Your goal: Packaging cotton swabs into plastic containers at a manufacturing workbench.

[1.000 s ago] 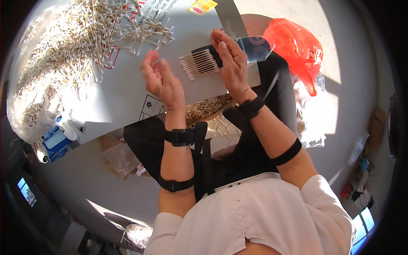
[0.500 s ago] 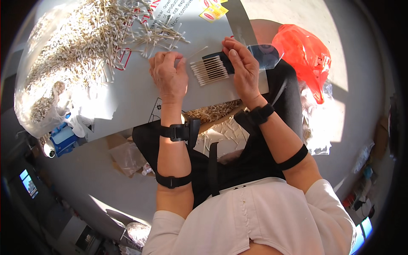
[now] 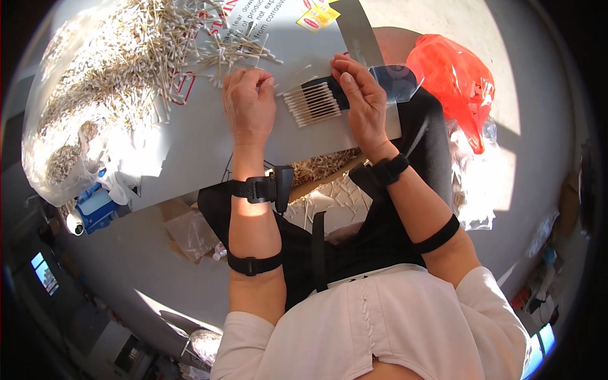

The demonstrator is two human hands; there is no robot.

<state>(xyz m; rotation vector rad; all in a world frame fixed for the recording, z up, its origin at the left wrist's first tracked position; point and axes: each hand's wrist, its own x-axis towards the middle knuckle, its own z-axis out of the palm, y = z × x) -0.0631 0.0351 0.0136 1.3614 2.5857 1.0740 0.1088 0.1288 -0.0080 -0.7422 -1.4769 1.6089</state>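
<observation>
My left hand (image 3: 249,104) is over the grey board, its fingers curled in a pinch. From the fingertips a cotton swab (image 3: 303,69) points right. Just below, another thin swab lies slanted above the row. A neat row of cotton swabs (image 3: 312,104) lies side by side across a dark strip (image 3: 340,96). At the right end of this row is my right hand (image 3: 362,95), with thumb and fingers drawn together; what they hold, if anything, is hidden. A clear plastic sheet (image 3: 398,84) sticks out beyond that hand.
A big heap of loose cotton swabs (image 3: 120,76) spills from a clear bag on the left of the board (image 3: 183,158). Yellow labels (image 3: 316,18) lie at the far edge. A red plastic bag (image 3: 453,82) stands at right. More swabs (image 3: 332,199) are below the board, near my lap.
My left hand has shifted slightly left and away from me, and its wrist has turned a little. A second swab now shows above the row. My right hand has stayed in place.
</observation>
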